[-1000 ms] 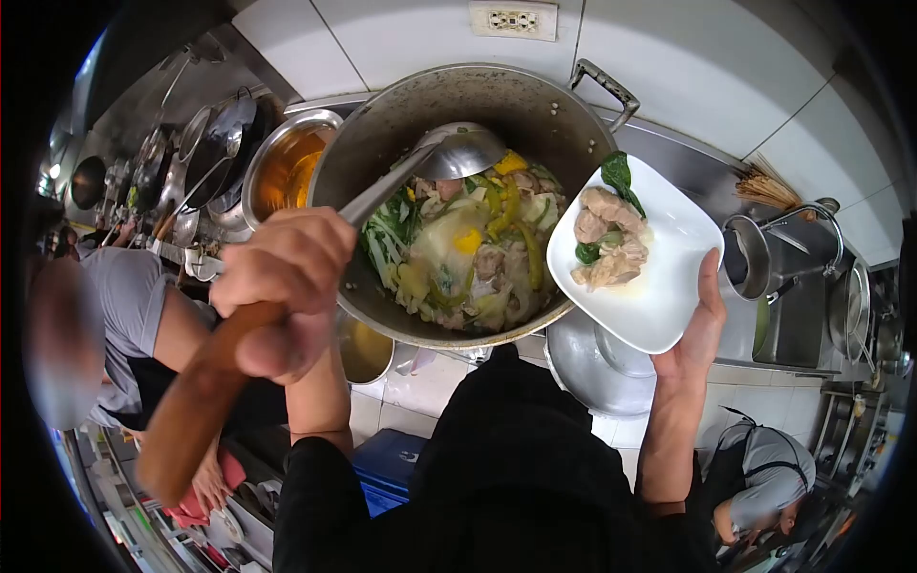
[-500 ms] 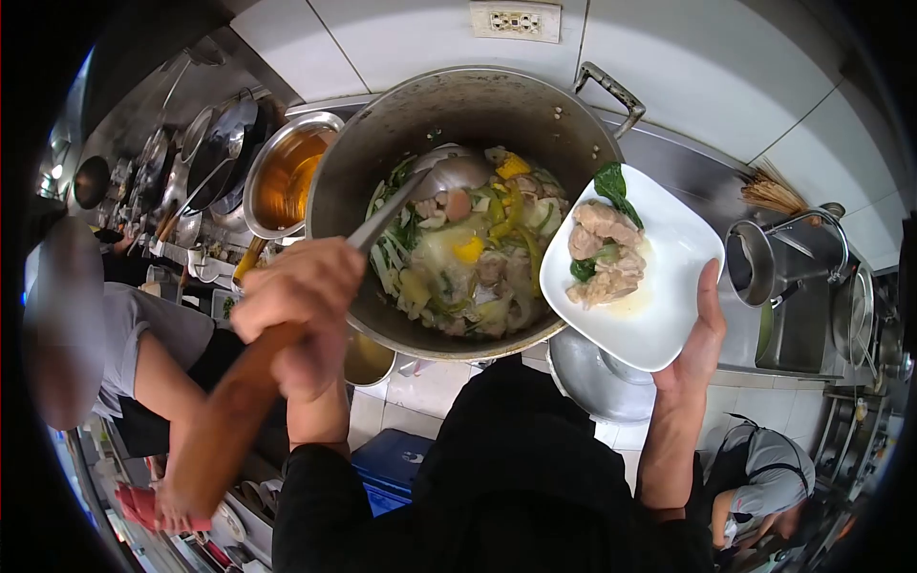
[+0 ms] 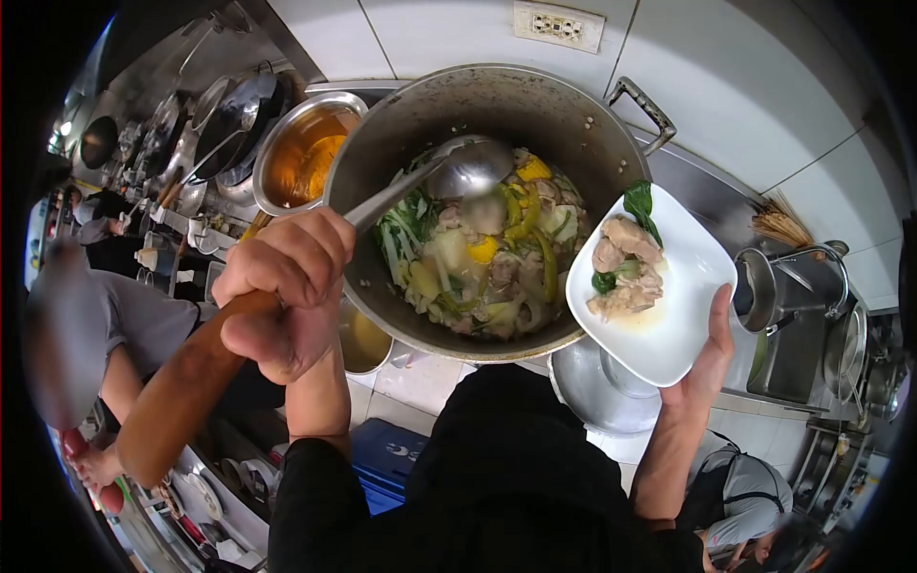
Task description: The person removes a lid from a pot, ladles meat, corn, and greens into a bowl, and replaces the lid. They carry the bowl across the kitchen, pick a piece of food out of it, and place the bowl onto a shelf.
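My left hand (image 3: pixel 287 291) is closed around the wooden handle of a long metal ladle (image 3: pixel 475 170). The ladle's bowl hangs inside the large metal pot (image 3: pixel 382 124), over the stew (image 3: pixel 516 258) of meat, corn, long green peppers and leafy greens. A blurred pale piece (image 3: pixel 484 212) shows just below the bowl. My right hand (image 3: pixel 702 358) grips a white square plate (image 3: pixel 693 296) by its lower right edge, beside the pot's right rim. On the plate lie pieces of pale meat (image 3: pixel 626 272) and a dark green leaf (image 3: pixel 643 212), with a little broth.
A metal bowl of amber liquid (image 3: pixel 306 162) stands left of the pot. A sink (image 3: pixel 798 358) lies at the right, and a metal lid-like disc (image 3: pixel 602 387) below the pot. Co-workers are at the left (image 3: pixel 158 325) and lower right (image 3: pixel 750 487). A blue bin (image 3: pixel 382 458) sits below.
The ladle's bowl has lifted higher and tilted over the stew. Pot and plate appear further right as the view shifts. The plate stays in my right hand.
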Demonstrator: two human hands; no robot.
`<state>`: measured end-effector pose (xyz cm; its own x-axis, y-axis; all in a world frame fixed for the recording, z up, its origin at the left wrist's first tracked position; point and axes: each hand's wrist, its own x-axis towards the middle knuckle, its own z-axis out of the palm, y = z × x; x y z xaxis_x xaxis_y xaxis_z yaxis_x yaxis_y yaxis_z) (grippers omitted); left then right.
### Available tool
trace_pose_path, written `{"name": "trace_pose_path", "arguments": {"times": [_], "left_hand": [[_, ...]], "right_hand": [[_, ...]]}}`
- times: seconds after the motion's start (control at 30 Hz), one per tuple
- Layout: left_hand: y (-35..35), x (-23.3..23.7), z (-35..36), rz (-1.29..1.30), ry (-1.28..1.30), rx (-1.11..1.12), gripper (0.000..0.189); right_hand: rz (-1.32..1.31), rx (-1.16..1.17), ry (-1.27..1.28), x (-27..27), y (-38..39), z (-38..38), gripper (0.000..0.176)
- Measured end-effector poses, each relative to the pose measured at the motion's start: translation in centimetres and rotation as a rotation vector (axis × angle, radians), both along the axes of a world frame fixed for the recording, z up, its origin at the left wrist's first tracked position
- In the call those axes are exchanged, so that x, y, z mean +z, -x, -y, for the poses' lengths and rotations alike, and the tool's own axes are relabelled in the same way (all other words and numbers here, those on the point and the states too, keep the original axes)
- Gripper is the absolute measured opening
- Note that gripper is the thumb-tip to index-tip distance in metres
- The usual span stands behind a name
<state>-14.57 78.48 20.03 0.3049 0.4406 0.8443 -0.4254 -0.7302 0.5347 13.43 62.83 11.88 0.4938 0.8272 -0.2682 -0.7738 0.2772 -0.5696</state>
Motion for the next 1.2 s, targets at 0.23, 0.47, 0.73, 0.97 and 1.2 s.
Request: {"name": "trace_pose_path", "arguments": {"times": [0.23, 0.47, 0.73, 0.97, 1.2], "left_hand": [[-0.4, -1.3, -1.4, -0.028, 0.093, -0.079, 0.051], [1.0, 0.5, -4.0, 0.015, 0.253, -0.197, 0.049], [2.7, 2.4, -6.7, 0.193, 0.49, 0.089, 0.055], [4.5, 2.9, -7.9, 0.315, 0.613, 0.262, 0.054], [1.4, 2.1, -6.7, 0.159, 0.233, -0.061, 0.053]], "right_hand": [[-0.006, -0.016, 0.003, 0.0, 0.0, 0.0, 0.051], [0.023, -0.039, 0.035, 0.0, 0.2, 0.1, 0.051], [-0.026, -0.032, 0.013, -0.3, -0.1, 0.5, 0.05], [-0.058, -0.053, -0.021, -0.6, -0.9, 1.0, 0.05], [0.017, -0.104, 0.001, -1.1, -1.7, 1.4, 0.049]]}}
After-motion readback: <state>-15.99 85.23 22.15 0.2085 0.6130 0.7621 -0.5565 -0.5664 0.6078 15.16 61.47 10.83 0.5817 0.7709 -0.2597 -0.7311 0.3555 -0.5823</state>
